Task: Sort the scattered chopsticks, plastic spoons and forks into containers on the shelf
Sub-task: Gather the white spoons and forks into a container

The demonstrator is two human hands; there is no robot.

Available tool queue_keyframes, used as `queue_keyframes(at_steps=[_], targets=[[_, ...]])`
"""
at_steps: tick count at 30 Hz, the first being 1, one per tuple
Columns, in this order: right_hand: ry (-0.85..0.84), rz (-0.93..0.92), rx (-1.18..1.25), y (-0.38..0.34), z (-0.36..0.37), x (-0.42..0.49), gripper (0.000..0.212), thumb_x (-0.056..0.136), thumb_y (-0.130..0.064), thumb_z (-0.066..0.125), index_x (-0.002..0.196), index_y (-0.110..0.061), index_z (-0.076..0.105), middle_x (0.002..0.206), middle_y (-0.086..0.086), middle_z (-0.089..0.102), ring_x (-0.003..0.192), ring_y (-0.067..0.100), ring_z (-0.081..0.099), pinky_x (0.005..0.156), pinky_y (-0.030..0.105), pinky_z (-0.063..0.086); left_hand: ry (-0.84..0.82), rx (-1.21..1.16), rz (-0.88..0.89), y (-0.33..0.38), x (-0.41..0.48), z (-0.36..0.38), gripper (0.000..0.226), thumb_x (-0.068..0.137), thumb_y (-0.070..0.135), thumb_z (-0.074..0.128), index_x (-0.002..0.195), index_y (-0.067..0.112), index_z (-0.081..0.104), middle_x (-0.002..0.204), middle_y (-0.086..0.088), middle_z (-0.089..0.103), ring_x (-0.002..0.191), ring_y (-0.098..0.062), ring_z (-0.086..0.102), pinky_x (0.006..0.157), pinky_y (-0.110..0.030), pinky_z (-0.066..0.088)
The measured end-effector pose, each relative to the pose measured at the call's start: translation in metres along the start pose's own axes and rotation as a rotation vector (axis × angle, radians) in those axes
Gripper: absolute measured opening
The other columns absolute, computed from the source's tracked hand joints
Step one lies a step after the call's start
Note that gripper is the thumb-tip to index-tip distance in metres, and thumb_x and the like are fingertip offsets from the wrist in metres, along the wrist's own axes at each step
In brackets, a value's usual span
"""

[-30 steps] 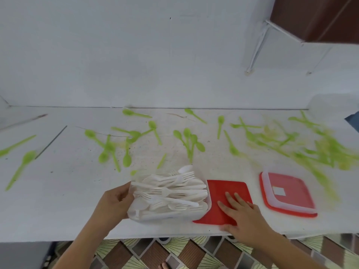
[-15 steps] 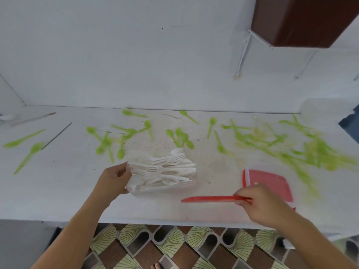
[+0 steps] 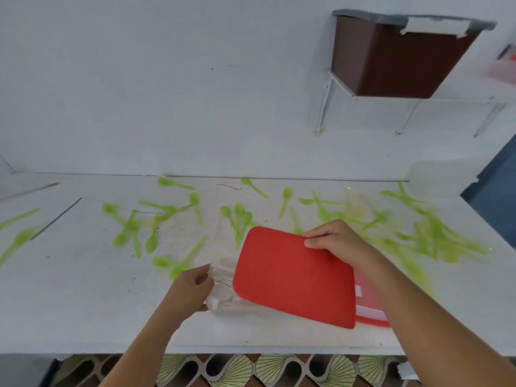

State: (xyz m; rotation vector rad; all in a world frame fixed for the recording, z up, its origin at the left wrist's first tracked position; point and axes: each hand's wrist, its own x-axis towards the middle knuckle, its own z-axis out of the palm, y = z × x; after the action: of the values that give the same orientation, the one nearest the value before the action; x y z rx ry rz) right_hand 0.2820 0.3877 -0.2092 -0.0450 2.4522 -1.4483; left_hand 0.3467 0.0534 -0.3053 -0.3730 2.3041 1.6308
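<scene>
Right hand (image 3: 332,238) pinches the far right corner of a flat red plastic lid (image 3: 293,277), thumb on the upper face and fingers curled behind the edge. The lid is held off the worktop, tilted, its near edge lower than the gripped corner. It covers most of a clear plastic container (image 3: 223,277) that stands near the front edge of the white worktop (image 3: 83,303). Left hand (image 3: 192,289) grips the left end of that container, fingers curled round its rim. Blurred white plastic cutlery (image 3: 223,293) shows inside the uncovered left end; whether it is forks or spoons cannot be told.

Just right of the lid, and partly hidden behind it, lies a second red-rimmed container (image 3: 368,311), touching the right forearm in the view. Many green plastic spoons (image 3: 285,201) lie scattered across the worktop beyond both hands, most thickly on the right, where they are blurred. A thin dark chopstick (image 3: 57,217) lies at the far left, well apart from the containers.

On the wall above right, a white bracket shelf (image 3: 460,97) carries a brown rectangular box (image 3: 391,57). Patterned floor tiles (image 3: 251,370) show below the worktop's front edge.
</scene>
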Motion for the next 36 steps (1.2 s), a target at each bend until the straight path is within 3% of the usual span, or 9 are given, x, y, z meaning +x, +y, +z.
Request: queue_keyframes(at_steps=[3, 5, 9, 13, 17, 22, 26, 29, 36], targets=[[-0.063, -0.023, -0.068, 0.008, 0.022, 0.012, 0.018, 0.084, -0.020, 0.082, 0.097, -0.033, 0.084, 0.091, -0.003, 0.080, 0.085, 0.011, 0.074, 0.081, 0.031, 0.056, 0.214, 0.086, 0.112, 0.004, -0.009, -0.003, 0.038, 0.103, 0.019, 0.056, 0.135, 0.038, 0.063, 0.133, 0.016, 0.063, 0.113, -0.006, 0.065, 0.092, -0.027, 0.054], [-0.072, -0.058, -0.106, 0.007, 0.035, 0.017, 0.020, 0.080, -0.030, 0.083, 0.096, -0.042, 0.083, 0.093, -0.001, 0.079, 0.079, 0.010, 0.070, 0.076, 0.030, 0.054, 0.299, 0.024, 0.208, 0.015, -0.022, -0.004, 0.029, 0.104, 0.017, 0.056, 0.116, 0.037, 0.073, 0.116, 0.014, 0.073, 0.104, -0.009, 0.068, 0.085, -0.027, 0.056], [-0.076, -0.070, -0.122, 0.003, 0.055, 0.029, 0.021, 0.076, -0.040, 0.084, 0.097, -0.044, 0.082, 0.095, -0.004, 0.078, 0.085, 0.014, 0.073, 0.080, 0.032, 0.058, -0.059, -0.213, 0.057, 0.036, -0.031, -0.011, 0.015, 0.100, 0.023, 0.066, 0.103, 0.024, 0.081, 0.087, -0.007, 0.078, 0.076, -0.018, 0.071, 0.072, -0.041, 0.060], [0.119, -0.052, -0.093, 0.004, 0.056, 0.041, 0.011, 0.087, -0.034, 0.079, 0.097, -0.038, 0.081, 0.088, -0.011, 0.074, 0.075, -0.001, 0.064, 0.076, 0.020, 0.052, -0.049, -0.275, 0.009, 0.031, -0.002, -0.022, 0.022, 0.091, 0.023, 0.076, 0.111, 0.015, 0.075, 0.091, -0.015, 0.076, 0.077, -0.023, 0.070, 0.071, -0.046, 0.058], [0.264, 0.133, -0.006, 0.025, 0.052, 0.039, 0.029, 0.089, -0.025, 0.070, 0.116, -0.036, 0.072, 0.096, -0.007, 0.070, 0.085, 0.011, 0.070, 0.067, 0.031, 0.058, 0.028, -0.321, -0.009, 0.034, 0.021, -0.016, 0.013, 0.100, 0.016, 0.066, 0.110, 0.014, 0.074, 0.093, -0.014, 0.077, 0.078, -0.023, 0.073, 0.066, -0.044, 0.060], [0.407, 0.120, -0.109, 0.061, 0.075, 0.024, 0.044, 0.098, -0.018, 0.065, 0.140, -0.029, 0.063, 0.114, -0.005, 0.066, 0.099, 0.009, 0.060, 0.087, 0.023, 0.042, 0.185, 0.055, 0.002, 0.027, 0.037, -0.001, 0.010, 0.088, 0.034, 0.079, 0.087, 0.025, 0.075, 0.075, 0.000, 0.075, 0.072, -0.020, 0.074, 0.072, -0.044, 0.064], [0.548, -0.060, -0.238, 0.073, 0.097, 0.028, 0.040, 0.098, -0.010, 0.064, 0.137, -0.014, 0.066, 0.100, -0.007, 0.061, 0.082, 0.007, 0.054, 0.079, 0.014, 0.035, 0.330, 0.276, 0.030, 0.025, 0.030, 0.004, 0.018, 0.085, 0.040, 0.078, 0.077, 0.026, 0.070, 0.066, 0.004, 0.070, 0.062, -0.015, 0.070, 0.069, -0.035, 0.057], [0.596, -0.133, -0.273, 0.070, 0.104, 0.031, 0.038, 0.098, -0.006, 0.062, 0.136, -0.008, 0.066, 0.104, -0.003, 0.064, 0.088, 0.008, 0.056, 0.079, 0.009, 0.036, 0.369, 0.310, 0.026, 0.023, 0.027, 0.005, 0.019, 0.084, 0.043, 0.078, 0.079, 0.028, 0.067, 0.065, 0.005, 0.069, 0.059, -0.016, 0.069, 0.068, -0.037, 0.058], [0.614, -0.161, -0.422, 0.079, 0.117, 0.023, 0.038, 0.098, -0.007, 0.058, 0.135, -0.007, 0.066, 0.103, 0.001, 0.066, 0.096, 0.027, 0.058, 0.080, 0.042, 0.054, 0.382, 0.311, 0.021, 0.016, 0.015, 0.003, 0.017, 0.086, 0.046, 0.077, 0.085, 0.030, 0.072, 0.071, 0.008, 0.068, 0.060, -0.016, 0.068, 0.070, -0.036, 0.059]])
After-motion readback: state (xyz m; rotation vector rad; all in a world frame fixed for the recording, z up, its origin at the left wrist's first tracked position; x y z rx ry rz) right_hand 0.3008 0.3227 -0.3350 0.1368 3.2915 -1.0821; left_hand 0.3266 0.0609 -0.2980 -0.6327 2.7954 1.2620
